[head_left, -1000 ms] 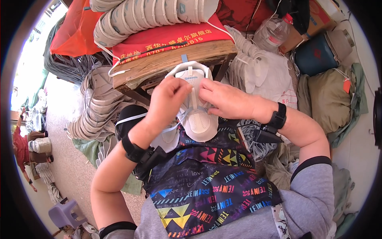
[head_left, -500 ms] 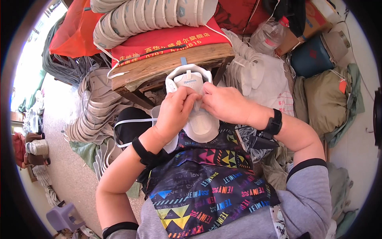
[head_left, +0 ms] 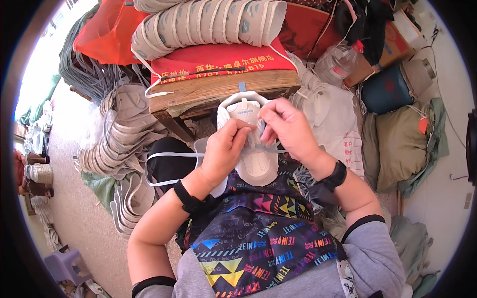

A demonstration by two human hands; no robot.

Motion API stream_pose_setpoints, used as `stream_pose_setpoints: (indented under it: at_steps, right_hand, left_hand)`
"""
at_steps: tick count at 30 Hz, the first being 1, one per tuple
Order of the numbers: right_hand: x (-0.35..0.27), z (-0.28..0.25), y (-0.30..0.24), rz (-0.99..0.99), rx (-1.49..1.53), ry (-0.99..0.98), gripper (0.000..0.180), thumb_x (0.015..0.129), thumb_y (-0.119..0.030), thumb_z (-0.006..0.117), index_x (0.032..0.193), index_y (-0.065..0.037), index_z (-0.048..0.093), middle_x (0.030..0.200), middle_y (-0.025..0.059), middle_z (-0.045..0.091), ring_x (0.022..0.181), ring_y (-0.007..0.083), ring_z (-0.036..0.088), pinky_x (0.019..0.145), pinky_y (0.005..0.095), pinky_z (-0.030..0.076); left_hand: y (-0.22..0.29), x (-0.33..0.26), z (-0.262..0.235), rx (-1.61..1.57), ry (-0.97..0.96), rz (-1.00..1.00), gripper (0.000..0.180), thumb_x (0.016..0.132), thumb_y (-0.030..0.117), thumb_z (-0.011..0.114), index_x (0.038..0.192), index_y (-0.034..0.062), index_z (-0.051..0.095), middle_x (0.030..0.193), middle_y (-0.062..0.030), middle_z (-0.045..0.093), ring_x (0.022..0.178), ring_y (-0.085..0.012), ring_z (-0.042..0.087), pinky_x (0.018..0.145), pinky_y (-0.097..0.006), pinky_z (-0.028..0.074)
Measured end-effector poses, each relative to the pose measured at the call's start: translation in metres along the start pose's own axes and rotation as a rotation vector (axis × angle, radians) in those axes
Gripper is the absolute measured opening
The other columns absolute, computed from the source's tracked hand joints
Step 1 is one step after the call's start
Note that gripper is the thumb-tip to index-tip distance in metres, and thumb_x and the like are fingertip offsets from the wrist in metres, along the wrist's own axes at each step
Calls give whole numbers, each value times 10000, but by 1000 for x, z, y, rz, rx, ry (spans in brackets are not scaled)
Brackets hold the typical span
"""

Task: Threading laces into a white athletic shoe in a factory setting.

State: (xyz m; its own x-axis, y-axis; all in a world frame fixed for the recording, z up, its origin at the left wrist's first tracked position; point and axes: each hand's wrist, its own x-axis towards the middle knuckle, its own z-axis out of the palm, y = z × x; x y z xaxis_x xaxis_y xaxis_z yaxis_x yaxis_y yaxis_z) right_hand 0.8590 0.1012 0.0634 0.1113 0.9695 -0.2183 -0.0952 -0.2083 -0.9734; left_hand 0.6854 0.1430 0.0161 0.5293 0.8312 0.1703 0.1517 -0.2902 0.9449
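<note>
A pale grey-white shoe upper (head_left: 257, 171) rests on my lap, its toe toward me and its padded collar at the far end. Its tongue (head_left: 243, 112) lies between the two eyelet rows. My left hand (head_left: 224, 150) is closed, thumb and forefinger pinching the upper's left eyelet edge. At the right eyelet edge my right hand (head_left: 290, 130) is closed on the shoelace, though its fingers hide most of the grip. A pale flat shoelace (head_left: 171, 154) loops out to the left past my left wrist, and a short stretch shows below my right fingers.
Ahead stands a wooden stool (head_left: 198, 92) with a red cloth (head_left: 223, 62) and a row of nested shoe uppers (head_left: 208, 27). More stacked uppers (head_left: 124, 131) lie on the left. A plastic bottle (head_left: 338, 62), a blue container (head_left: 385, 87) and an olive bundle (head_left: 402, 139) are at right.
My right hand has drawn slightly right, away from my left, with its fingers more raised. The left keeps its pinch. The whole view has shifted a little.
</note>
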Motion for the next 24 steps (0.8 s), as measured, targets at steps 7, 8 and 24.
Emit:
stream_pose_setpoints:
  at_steps: [7, 8, 24]
  right_hand:
    - [-7, 16, 31, 25, -141, -92, 114, 935, -57, 573, 1022, 16, 564, 853, 54, 651, 730, 117, 665, 617, 261, 556]
    - [-8, 17, 33, -13, -146, -87, 109, 934, -54, 573, 1014, 20, 569, 856, 54, 654, 735, 115, 662, 627, 258, 552]
    - [2, 4, -15, -137, -548, -183, 110, 875, -66, 610, 946, 17, 602, 829, 103, 599, 606, 120, 618, 570, 284, 493]
  left_hand:
    - [-4, 0, 1, -80, 147, 56, 79, 919, 71, 613, 979, 22, 632, 952, -97, 639, 717, -149, 611, 619, -280, 493]
    - [-2, 0, 0, -79, 149, 54, 79, 919, 71, 613, 979, 22, 632, 952, -97, 639, 717, -149, 611, 619, -280, 493]
    - [-3, 12, -28, -362, 74, -161, 159, 992, 84, 499, 1119, 7, 558, 902, -37, 626, 676, -62, 555, 645, -209, 473]
